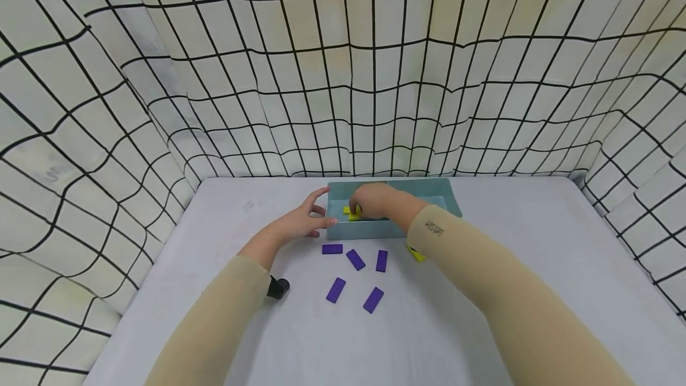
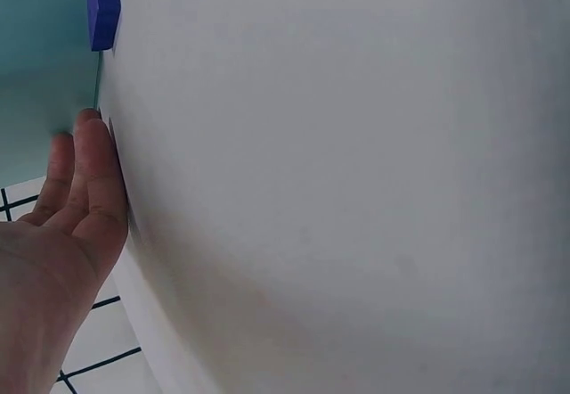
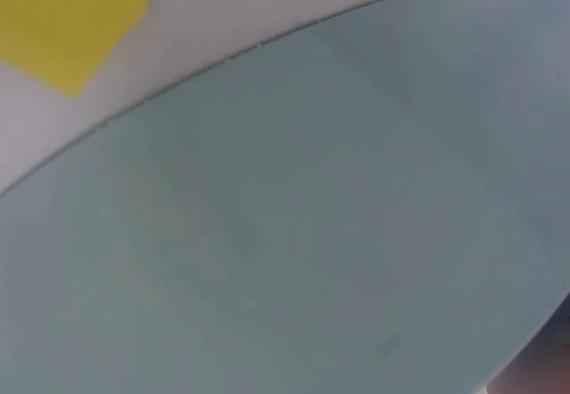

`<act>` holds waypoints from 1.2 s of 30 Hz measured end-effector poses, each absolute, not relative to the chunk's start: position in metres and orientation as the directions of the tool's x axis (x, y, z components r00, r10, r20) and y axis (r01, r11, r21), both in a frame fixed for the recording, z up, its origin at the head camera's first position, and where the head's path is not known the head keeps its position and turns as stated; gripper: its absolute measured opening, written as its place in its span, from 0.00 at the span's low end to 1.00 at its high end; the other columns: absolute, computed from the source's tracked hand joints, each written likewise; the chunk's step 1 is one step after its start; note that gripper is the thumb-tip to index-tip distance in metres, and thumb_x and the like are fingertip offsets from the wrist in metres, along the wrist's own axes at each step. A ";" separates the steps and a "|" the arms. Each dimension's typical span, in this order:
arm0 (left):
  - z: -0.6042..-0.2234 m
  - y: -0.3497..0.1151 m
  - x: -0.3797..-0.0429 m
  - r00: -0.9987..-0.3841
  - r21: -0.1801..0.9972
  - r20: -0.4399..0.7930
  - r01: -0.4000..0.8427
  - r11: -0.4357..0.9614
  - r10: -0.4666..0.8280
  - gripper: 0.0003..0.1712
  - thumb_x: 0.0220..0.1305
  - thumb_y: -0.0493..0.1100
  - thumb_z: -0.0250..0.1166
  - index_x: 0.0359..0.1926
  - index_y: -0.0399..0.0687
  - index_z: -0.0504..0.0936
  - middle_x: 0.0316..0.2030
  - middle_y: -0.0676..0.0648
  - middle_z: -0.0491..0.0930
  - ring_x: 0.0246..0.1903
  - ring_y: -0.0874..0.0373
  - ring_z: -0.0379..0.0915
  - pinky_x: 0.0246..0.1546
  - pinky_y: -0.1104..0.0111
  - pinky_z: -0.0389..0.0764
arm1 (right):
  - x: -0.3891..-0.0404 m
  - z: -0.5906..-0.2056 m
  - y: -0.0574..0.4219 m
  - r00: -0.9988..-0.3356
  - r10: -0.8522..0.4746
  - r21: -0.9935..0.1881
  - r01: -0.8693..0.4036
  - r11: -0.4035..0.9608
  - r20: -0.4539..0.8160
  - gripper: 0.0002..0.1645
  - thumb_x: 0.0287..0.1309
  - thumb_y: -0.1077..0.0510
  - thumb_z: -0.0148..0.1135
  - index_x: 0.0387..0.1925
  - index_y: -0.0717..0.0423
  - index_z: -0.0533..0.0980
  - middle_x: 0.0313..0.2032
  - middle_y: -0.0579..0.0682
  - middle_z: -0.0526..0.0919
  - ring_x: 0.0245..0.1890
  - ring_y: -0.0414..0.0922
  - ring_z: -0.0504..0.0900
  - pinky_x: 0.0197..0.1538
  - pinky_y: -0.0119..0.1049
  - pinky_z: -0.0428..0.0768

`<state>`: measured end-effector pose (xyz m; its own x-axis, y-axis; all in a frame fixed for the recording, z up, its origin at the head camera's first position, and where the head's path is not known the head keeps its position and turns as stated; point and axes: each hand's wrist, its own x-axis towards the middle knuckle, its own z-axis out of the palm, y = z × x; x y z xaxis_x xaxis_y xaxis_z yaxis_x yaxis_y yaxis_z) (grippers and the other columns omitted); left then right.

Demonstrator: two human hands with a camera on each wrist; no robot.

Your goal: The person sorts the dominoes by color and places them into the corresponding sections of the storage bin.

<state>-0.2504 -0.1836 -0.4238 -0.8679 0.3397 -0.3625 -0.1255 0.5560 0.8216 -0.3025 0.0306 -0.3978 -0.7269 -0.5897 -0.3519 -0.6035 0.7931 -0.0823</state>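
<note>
A pale blue-green open box [image 1: 370, 231] stands at the back of the table. My left hand [image 1: 301, 220] is spread at its left end, thumb at the near corner and index finger toward the far one; its straight fingers [image 2: 100, 167] lie against the box wall in the left wrist view. My right hand [image 1: 372, 200] reaches inside over the near wall, its curled fingers pinching a yellow block [image 1: 354, 216] near the box floor. Close by lies a smaller-looking yellow piece [image 1: 346, 209]. The right fingertips are mostly hidden; the right wrist view shows mainly the box wall [image 3: 294, 216].
Several purple blocks [image 1: 355, 259] are scattered on the white table [image 1: 300, 338] before the box. Another yellow block [image 1: 417, 254] lies outside the near wall, partly covered by the right sleeve. Black-gridded netting [image 1: 375, 106] rises behind the table and at both sides.
</note>
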 end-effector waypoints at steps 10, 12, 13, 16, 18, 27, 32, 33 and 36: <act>-0.424 -0.180 -0.251 -0.866 0.816 -0.367 -0.125 0.564 0.340 0.52 0.67 0.56 0.65 0.76 0.79 0.37 0.69 0.38 0.60 0.48 0.45 0.79 0.62 0.48 0.71 | -0.303 -0.396 0.031 -0.730 -0.576 -0.047 -0.604 0.796 -0.368 0.18 0.69 0.55 0.60 0.59 0.43 0.80 0.60 0.46 0.79 0.62 0.46 0.74 0.66 0.45 0.71; -0.424 -0.181 -0.251 -0.867 0.813 -0.369 -0.126 0.569 0.335 0.52 0.67 0.57 0.65 0.76 0.79 0.37 0.69 0.38 0.60 0.48 0.45 0.79 0.63 0.47 0.70 | -0.303 -0.396 0.032 -0.733 -0.578 -0.060 -0.600 0.798 -0.359 0.19 0.69 0.55 0.60 0.59 0.43 0.79 0.59 0.45 0.79 0.61 0.46 0.75 0.65 0.44 0.72; -0.424 -0.181 -0.251 -0.868 0.811 -0.369 -0.126 0.571 0.333 0.52 0.66 0.57 0.65 0.76 0.79 0.37 0.69 0.38 0.60 0.48 0.45 0.79 0.63 0.47 0.69 | -0.303 -0.396 0.033 -0.735 -0.580 -0.069 -0.598 0.799 -0.352 0.19 0.69 0.56 0.60 0.59 0.43 0.79 0.59 0.45 0.79 0.60 0.45 0.75 0.65 0.44 0.73; -0.424 -0.181 -0.251 -0.868 0.807 -0.374 -0.131 0.576 0.326 0.52 0.66 0.57 0.66 0.76 0.81 0.38 0.68 0.39 0.61 0.48 0.44 0.79 0.64 0.47 0.68 | -0.304 -0.394 0.035 -0.739 -0.586 -0.106 -0.588 0.802 -0.333 0.20 0.68 0.55 0.61 0.60 0.44 0.79 0.55 0.45 0.81 0.54 0.44 0.78 0.59 0.41 0.77; -0.423 -0.181 -0.251 -0.867 0.807 -0.376 -0.133 0.575 0.327 0.52 0.66 0.57 0.65 0.76 0.81 0.37 0.68 0.39 0.61 0.49 0.44 0.79 0.64 0.47 0.69 | -0.304 -0.392 0.036 -0.739 -0.591 -0.130 -0.584 0.801 -0.324 0.20 0.68 0.54 0.61 0.60 0.44 0.79 0.51 0.45 0.82 0.49 0.43 0.79 0.55 0.39 0.79; -0.420 -0.182 -0.248 -0.868 0.815 -0.369 -0.131 0.564 0.331 0.52 0.67 0.56 0.65 0.76 0.78 0.37 0.69 0.38 0.60 0.51 0.44 0.78 0.62 0.49 0.71 | -0.301 -0.383 0.042 -0.741 -0.611 -0.166 -0.589 0.791 -0.278 0.19 0.65 0.52 0.65 0.57 0.43 0.80 0.42 0.43 0.81 0.42 0.41 0.77 0.49 0.37 0.78; -0.420 -0.182 -0.249 -0.867 0.821 -0.371 -0.139 0.554 0.333 0.53 0.66 0.56 0.66 0.77 0.77 0.37 0.68 0.38 0.61 0.53 0.45 0.77 0.60 0.52 0.74 | -0.297 -0.378 0.045 -0.737 -0.620 -0.209 -0.584 0.784 -0.269 0.21 0.65 0.51 0.65 0.59 0.44 0.79 0.42 0.43 0.80 0.42 0.42 0.76 0.49 0.37 0.78; -0.421 -0.181 -0.249 -0.867 0.821 -0.373 -0.143 0.553 0.330 0.52 0.66 0.55 0.66 0.77 0.77 0.37 0.68 0.38 0.61 0.54 0.45 0.76 0.60 0.52 0.75 | -0.296 -0.377 0.046 -0.736 -0.622 -0.218 -0.583 0.783 -0.265 0.21 0.65 0.51 0.65 0.59 0.44 0.79 0.42 0.43 0.80 0.42 0.42 0.76 0.49 0.37 0.78; -0.421 -0.180 -0.249 -0.867 0.820 -0.377 -0.149 0.553 0.326 0.52 0.66 0.55 0.66 0.77 0.77 0.37 0.68 0.38 0.61 0.54 0.45 0.76 0.60 0.52 0.74 | -0.294 -0.373 0.051 -0.736 -0.632 -0.240 -0.585 0.774 -0.243 0.21 0.65 0.50 0.65 0.59 0.43 0.79 0.44 0.43 0.81 0.43 0.41 0.77 0.50 0.38 0.78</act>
